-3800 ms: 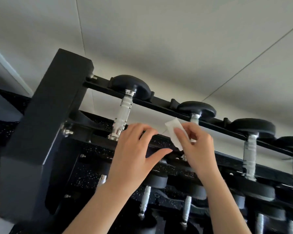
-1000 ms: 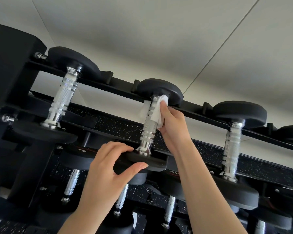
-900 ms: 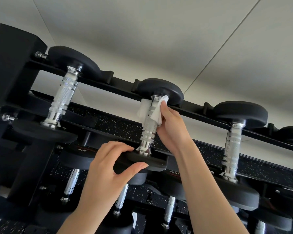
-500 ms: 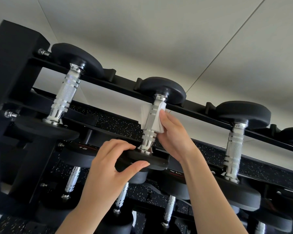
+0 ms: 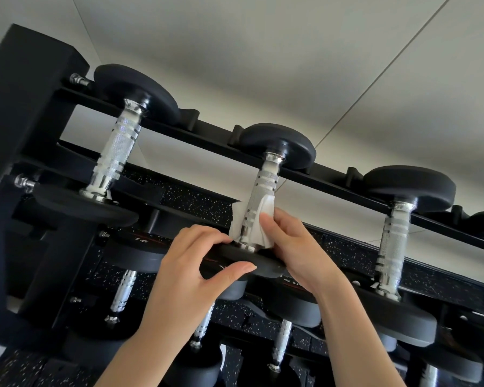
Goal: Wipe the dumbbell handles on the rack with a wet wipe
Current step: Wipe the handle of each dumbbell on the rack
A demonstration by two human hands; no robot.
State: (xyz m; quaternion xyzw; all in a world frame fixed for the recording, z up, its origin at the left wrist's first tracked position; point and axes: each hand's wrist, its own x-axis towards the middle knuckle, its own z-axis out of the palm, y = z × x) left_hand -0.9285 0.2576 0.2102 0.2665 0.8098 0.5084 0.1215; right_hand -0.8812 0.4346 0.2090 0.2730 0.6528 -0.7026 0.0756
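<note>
White wipe [image 5: 259, 223]: wrapped round the lower end of the middle top-row handle [image 5: 263, 202], just above the near weight head [image 5: 246, 259].
Our right hand [image 5: 294, 247]: fingers curled, pressing the wipe onto the handle.
Our left hand [image 5: 196, 263]: thumb and fingers pinching that head's edge.
Rack [image 5: 25, 113]: black, with chrome-handled dumbbells on its rows.
</note>
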